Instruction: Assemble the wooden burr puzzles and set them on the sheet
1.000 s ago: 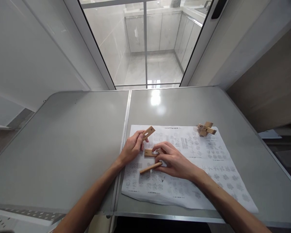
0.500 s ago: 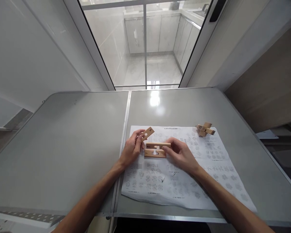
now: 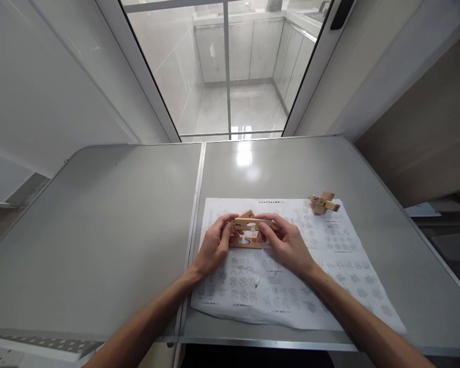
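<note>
Pinched at its right end by my right hand point(image 3: 289, 243), a notched wooden puzzle piece point(image 3: 247, 224) is held just above the paper. My left hand point(image 3: 216, 243) is closed at that piece's left end. Behind it, a second wooden puzzle piece marked 2 point(image 3: 248, 214) slants upward, partly hidden; whether my left fingers still grip it is unclear. A third notched wooden piece point(image 3: 249, 244) lies on the paper just below, between both hands.
The printed instruction sheet point(image 3: 291, 301) lies on the grey table point(image 3: 138, 220) under my hands. A joined cluster of wooden puzzle pieces point(image 3: 324, 203) stands at the sheet's upper right corner. A metal seam point(image 3: 198, 186) crosses the table left of the sheet.
My right hand has lifted the upper notched piece off the paper and tilted it. My left hand has moved right to meet it, bringing the piece marked 2 behind it.
</note>
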`<act>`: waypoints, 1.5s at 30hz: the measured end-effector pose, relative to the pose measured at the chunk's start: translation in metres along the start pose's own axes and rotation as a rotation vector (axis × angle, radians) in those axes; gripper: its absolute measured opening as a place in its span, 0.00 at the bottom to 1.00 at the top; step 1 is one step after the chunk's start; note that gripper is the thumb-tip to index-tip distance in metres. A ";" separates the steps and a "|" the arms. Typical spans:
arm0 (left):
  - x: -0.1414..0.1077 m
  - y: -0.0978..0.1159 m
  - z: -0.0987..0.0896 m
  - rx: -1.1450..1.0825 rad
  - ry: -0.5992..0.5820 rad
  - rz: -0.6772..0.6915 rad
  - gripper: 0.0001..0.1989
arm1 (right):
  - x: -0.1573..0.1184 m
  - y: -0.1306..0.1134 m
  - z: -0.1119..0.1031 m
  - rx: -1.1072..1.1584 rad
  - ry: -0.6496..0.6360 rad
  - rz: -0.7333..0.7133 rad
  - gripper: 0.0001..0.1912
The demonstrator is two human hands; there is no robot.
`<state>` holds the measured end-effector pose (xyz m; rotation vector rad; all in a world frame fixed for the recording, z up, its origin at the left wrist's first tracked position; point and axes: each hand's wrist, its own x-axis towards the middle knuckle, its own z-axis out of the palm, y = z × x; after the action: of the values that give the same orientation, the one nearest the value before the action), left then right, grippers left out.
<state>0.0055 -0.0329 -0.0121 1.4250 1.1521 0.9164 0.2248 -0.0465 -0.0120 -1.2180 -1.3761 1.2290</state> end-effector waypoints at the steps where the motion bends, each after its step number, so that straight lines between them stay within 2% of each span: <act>1: 0.000 -0.001 0.000 -0.014 0.015 -0.012 0.18 | 0.000 0.000 0.000 -0.010 0.008 -0.004 0.17; 5: 0.001 -0.002 0.001 -0.029 0.076 0.003 0.20 | 0.000 0.002 0.001 -0.030 0.055 -0.011 0.17; 13: 0.000 -0.009 0.000 0.011 0.042 0.115 0.26 | 0.002 0.002 0.003 0.017 0.138 0.049 0.19; 22: -0.001 -0.006 0.002 0.187 -0.003 0.301 0.26 | 0.006 -0.012 -0.013 0.205 -0.076 0.238 0.23; 25: -0.002 -0.006 0.002 0.226 -0.011 0.353 0.26 | 0.006 -0.012 -0.016 0.285 -0.108 0.262 0.23; 34: -0.003 -0.004 0.003 0.232 -0.021 0.347 0.28 | 0.005 0.000 -0.008 0.369 -0.012 0.235 0.21; 45: -0.003 -0.006 0.004 0.291 -0.011 0.415 0.30 | 0.003 -0.002 0.000 0.382 0.053 0.235 0.23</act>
<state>0.0074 -0.0371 -0.0188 1.9528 1.0277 1.0509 0.2238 -0.0435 -0.0102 -1.1500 -0.9208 1.5293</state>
